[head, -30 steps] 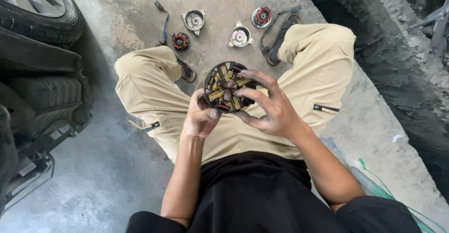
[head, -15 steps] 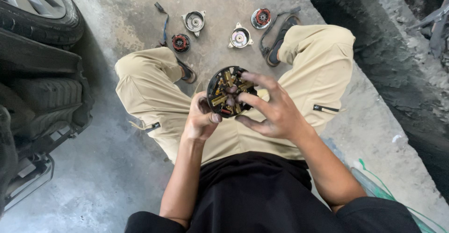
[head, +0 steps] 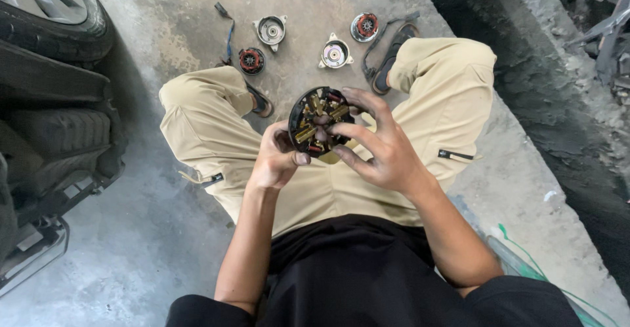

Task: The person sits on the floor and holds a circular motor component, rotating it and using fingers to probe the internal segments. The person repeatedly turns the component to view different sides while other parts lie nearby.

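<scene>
A round black brush-holder plate (head: 314, 124) with brass and copper parts is held in front of me, above my lap. My left hand (head: 277, 163) grips its lower left rim, thumb on the edge. My right hand (head: 375, 144) holds its right side, fingers spread, with fingertips reaching into the brass parts at its middle. I am squatting on a concrete floor in beige trousers.
On the floor beyond my knees lie two silver motor end caps (head: 271, 30) (head: 335, 54), a red wound part (head: 251, 60), another red-centred cap (head: 365, 27) and a short cable (head: 227, 30). Car tyres (head: 52, 18) stand at left. Dark rubble (head: 564, 58) lies at right.
The plate has shifted slightly in my hands and my right fingers have moved a little over its middle. Nothing on the floor has moved.
</scene>
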Available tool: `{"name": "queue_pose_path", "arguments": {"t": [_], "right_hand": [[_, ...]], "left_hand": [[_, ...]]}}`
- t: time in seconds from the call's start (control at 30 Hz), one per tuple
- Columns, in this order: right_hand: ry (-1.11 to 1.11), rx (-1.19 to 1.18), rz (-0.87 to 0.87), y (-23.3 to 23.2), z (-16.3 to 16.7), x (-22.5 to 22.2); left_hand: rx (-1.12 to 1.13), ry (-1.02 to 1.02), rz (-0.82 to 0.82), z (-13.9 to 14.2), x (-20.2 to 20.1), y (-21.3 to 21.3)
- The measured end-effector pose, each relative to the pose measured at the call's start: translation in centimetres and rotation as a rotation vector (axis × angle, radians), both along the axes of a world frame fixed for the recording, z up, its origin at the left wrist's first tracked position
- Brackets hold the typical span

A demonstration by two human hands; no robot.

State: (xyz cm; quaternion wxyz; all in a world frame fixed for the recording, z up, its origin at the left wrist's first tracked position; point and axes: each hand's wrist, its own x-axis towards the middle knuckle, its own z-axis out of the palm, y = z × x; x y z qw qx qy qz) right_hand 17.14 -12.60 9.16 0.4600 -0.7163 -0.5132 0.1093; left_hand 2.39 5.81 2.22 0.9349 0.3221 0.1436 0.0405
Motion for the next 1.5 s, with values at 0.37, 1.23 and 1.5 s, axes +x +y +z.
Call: {"name": "queue_pose_path", "arguments": {"t": [0.37, 1.23, 1.5], "right_hand": [[-0.067, -0.031, -0.180, 1.3, 1.7, -2.0], [0.158, 0.024, -0.067, 2.4, 1.0, -1.0], [0.089, 0.038, 0.034, 2.1, 0.5, -0.2]], "left_hand": [[0.233, 0.058, 0.098, 0.5, 0.2, -2.0], [0.636, -0.021, 0.223, 1.7, 0.6, -2.4], [0.337, 0.063, 0.140, 0.0, -0.7, -1.6]]}}
